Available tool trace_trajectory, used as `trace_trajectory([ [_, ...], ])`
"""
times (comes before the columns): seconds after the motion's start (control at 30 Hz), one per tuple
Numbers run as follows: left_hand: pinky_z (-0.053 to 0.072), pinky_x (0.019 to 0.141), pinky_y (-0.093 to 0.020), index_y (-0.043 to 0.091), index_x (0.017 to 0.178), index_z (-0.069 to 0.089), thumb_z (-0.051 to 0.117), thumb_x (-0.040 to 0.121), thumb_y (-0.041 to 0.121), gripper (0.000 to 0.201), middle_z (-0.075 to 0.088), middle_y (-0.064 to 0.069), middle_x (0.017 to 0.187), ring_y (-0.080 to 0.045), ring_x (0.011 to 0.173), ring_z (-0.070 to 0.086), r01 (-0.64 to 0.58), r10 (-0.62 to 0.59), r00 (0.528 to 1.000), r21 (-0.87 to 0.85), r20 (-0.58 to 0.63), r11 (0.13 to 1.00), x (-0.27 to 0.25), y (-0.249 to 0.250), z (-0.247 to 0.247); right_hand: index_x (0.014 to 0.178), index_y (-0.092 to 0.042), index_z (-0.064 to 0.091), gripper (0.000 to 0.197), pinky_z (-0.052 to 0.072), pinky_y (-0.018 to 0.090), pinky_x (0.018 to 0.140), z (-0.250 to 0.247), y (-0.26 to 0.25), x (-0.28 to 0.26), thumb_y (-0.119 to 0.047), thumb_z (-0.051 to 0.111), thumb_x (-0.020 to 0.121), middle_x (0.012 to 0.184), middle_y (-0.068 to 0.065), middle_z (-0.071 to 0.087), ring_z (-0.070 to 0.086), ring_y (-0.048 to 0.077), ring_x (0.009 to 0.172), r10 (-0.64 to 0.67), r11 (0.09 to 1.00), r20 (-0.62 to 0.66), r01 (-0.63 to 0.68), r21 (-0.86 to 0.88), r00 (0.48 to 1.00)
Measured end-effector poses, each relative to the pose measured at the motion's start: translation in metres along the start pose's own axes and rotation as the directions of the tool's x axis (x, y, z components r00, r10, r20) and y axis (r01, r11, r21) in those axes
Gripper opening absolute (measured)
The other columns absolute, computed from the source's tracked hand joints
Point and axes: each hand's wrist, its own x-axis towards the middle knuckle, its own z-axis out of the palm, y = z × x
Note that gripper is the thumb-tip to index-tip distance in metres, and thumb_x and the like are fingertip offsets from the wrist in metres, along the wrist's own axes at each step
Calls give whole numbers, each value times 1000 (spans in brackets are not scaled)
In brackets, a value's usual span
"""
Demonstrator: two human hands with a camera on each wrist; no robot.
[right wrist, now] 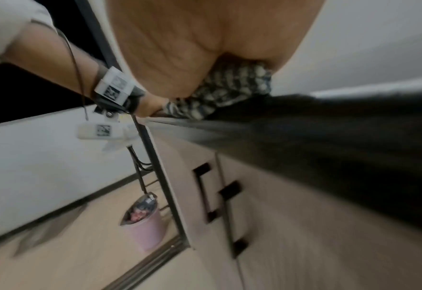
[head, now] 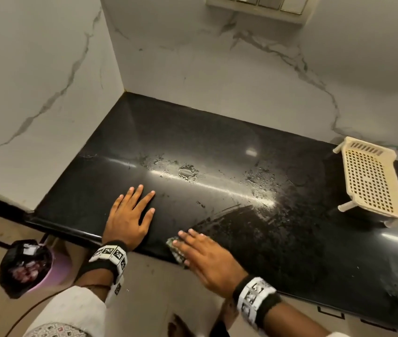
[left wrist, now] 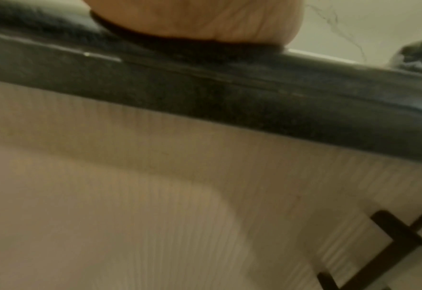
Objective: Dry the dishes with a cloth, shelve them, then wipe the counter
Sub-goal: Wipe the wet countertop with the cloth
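Note:
The black stone counter runs from the corner of the marble walls to the right. Water drops and a small puddle lie across its middle, with a curved wipe streak nearer the front. My left hand lies flat on the counter with fingers spread and straight. My right hand presses a checked cloth flat on the counter's front edge with straight fingers. In the right wrist view the cloth bunches under my palm. The left wrist view shows only my palm on the counter edge.
A cream perforated dish rack stands on the counter at the right. On the floor at the left sits a pink bin lined with a black bag. Cabinet doors with black handles are under the counter. A switch panel is on the back wall.

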Motion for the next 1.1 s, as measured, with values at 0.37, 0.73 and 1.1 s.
trace_trajectory([
  [0.37, 19, 130, -42, 42, 156, 44, 33, 107, 46, 51, 35, 5, 169, -18, 159, 27, 11, -11, 1000, -40, -3, 999, 0, -2, 1, 168, -38, 12, 57, 6, 40, 133, 0, -28, 16, -39, 28, 113, 177, -11, 6, -3, 13, 164, 125, 991, 59, -127, 48, 990],
  [0.73, 16, 131, -41, 42, 157, 43, 24, 109, 48, 52, 31, 8, 171, -15, 160, 23, 18, -16, 999, -61, 29, 998, 0, -4, 1, 168, -37, 7, 61, 10, 45, 133, -1, -12, 57, -36, 31, 112, 176, -13, -1, -10, 12, 163, 461, 885, -65, -453, 104, 885],
  [1.1, 18, 130, -44, 37, 158, 43, 23, 109, 55, 56, 32, 5, 170, -18, 160, 25, -54, 58, 997, -71, 49, 996, -1, -11, -7, 168, -38, 8, 59, 15, 42, 132, -3, -2, 73, -38, 29, 113, 176, -12, 3, -4, 11, 163, 480, 877, -126, -469, 106, 868],
])
